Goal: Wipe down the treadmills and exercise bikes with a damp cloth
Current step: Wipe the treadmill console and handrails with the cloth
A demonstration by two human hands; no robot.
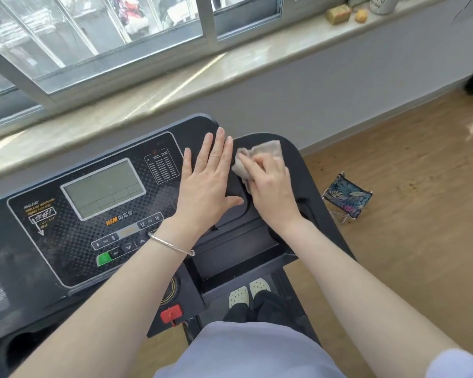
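Cloth [265,152] sits, apparently inside the treadmill console's [66,263] side recess [247,205], gripped by curled right hand [271,184]; left hand [208,181] lies flat, empty.

Left hand [208,186] flat and outstretched, right hand [271,186] curled, gripping

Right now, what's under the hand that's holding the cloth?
Under the right hand is a crumpled beige cloth, pressed onto the black side tray of the treadmill console. The cloth and hand cover that patch of tray, so any dirt there can't be seen.
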